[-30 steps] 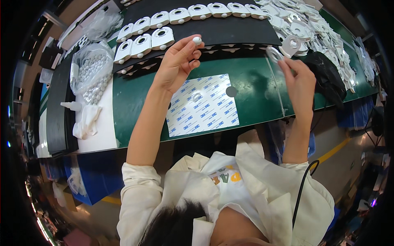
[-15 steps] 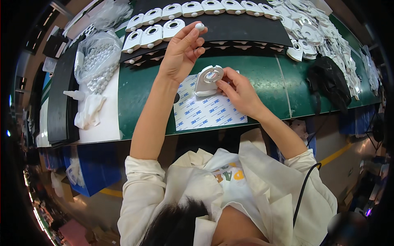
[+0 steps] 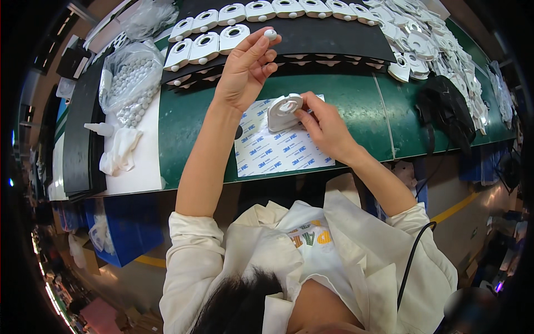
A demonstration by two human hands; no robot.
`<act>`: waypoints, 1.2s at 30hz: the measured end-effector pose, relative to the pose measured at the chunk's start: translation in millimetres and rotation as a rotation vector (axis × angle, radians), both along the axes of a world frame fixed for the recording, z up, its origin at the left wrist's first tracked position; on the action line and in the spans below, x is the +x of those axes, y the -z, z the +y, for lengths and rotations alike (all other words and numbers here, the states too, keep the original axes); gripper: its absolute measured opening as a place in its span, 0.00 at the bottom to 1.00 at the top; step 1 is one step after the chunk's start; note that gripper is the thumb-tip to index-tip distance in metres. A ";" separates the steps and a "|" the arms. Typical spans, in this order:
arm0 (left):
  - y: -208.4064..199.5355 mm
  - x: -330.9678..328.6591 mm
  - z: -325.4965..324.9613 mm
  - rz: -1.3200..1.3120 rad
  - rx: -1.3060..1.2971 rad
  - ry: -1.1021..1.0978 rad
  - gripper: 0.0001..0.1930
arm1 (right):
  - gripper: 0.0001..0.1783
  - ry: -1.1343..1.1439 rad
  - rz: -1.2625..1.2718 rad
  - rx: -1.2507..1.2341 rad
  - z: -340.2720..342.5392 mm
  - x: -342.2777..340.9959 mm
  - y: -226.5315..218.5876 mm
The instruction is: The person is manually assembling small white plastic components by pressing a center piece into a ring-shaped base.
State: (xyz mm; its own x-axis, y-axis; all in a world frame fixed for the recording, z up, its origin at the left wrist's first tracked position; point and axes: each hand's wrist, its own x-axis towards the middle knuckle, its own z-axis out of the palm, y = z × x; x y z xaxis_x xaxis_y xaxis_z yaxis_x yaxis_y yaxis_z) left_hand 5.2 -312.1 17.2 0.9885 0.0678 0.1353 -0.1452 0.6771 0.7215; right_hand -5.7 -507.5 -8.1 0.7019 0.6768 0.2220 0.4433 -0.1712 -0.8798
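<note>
Raised near the front row of parts, my left hand (image 3: 247,69) pinches a small white ball (image 3: 271,34) between thumb and fingertips. My right hand (image 3: 325,125) grips a white plastic housing (image 3: 276,118) by its edge. The housing has a round opening at one end and is held tilted, over a white sheet with blue print (image 3: 278,156). Beyond my hands, rows of similar white housings (image 3: 232,37), with small white balls at their near edges, rest on a black board (image 3: 334,42).
A clear bag of white balls (image 3: 130,83), a small white squeeze bottle (image 3: 100,129) and a crumpled white cloth (image 3: 121,151) lie at left. White parts (image 3: 428,47) are heaped at far right beside a black bag (image 3: 445,106). The green table's (image 3: 194,133) near edge runs before me.
My right hand has turned the white housing slightly, so its face and opening show at a different angle. The left hand keeps the ball in almost the same place.
</note>
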 end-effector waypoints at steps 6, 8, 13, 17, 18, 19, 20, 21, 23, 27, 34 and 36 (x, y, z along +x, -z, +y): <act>-1.0 0.2 -1.2 0.000 0.025 0.013 0.16 | 0.07 -0.036 -0.334 0.005 6.8 -7.8 -1.4; -1.2 0.6 -1.9 0.013 0.036 0.000 0.15 | 0.07 -0.028 -0.229 -0.016 4.6 -5.4 0.3; -3.9 -1.5 -4.8 0.029 0.043 0.010 0.14 | 0.11 -0.042 0.545 0.273 -5.3 9.7 -4.7; -5.1 -2.8 -10.1 0.001 0.231 0.030 0.13 | 0.13 -0.021 0.929 0.614 -14.2 17.4 -7.4; -5.3 -3.9 -11.4 0.010 0.258 0.038 0.14 | 0.13 -0.071 0.971 0.665 -17.3 19.9 -5.7; -5.7 -4.7 -12.2 0.005 0.260 0.043 0.14 | 0.14 -0.122 1.013 0.716 -19.5 21.8 -4.5; -6.3 -6.0 -12.4 0.011 0.311 0.056 0.15 | 0.14 -0.121 1.008 0.719 -20.1 22.5 -4.3; -7.0 -7.1 -13.2 0.016 0.362 0.069 0.15 | 0.14 -0.124 1.026 0.746 -20.6 22.9 -4.2; -9.2 -8.5 -15.5 0.043 0.383 0.062 0.16 | 0.14 -0.125 1.041 0.776 -21.4 23.9 -3.8; -10.7 -10.6 -17.2 0.063 0.444 0.074 0.15 | 0.14 -0.109 0.990 0.844 -21.8 25.2 -4.4; -8.5 -8.5 -23.2 0.061 0.624 0.071 0.13 | 0.14 0.004 0.890 0.865 -21.1 27.6 -4.5; -8.1 -9.7 -23.7 0.049 0.627 0.073 0.12 | 0.14 -0.004 0.874 0.855 -20.1 27.3 -5.7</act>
State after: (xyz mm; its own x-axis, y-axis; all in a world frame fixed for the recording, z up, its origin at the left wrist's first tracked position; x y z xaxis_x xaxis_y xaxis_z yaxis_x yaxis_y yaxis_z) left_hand -4.5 -335.8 25.3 0.9936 -0.0778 0.0815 -0.0710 0.1299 0.9890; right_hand 21.6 -527.6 -2.3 0.8357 0.5469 0.0510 -0.3547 0.6083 -0.7101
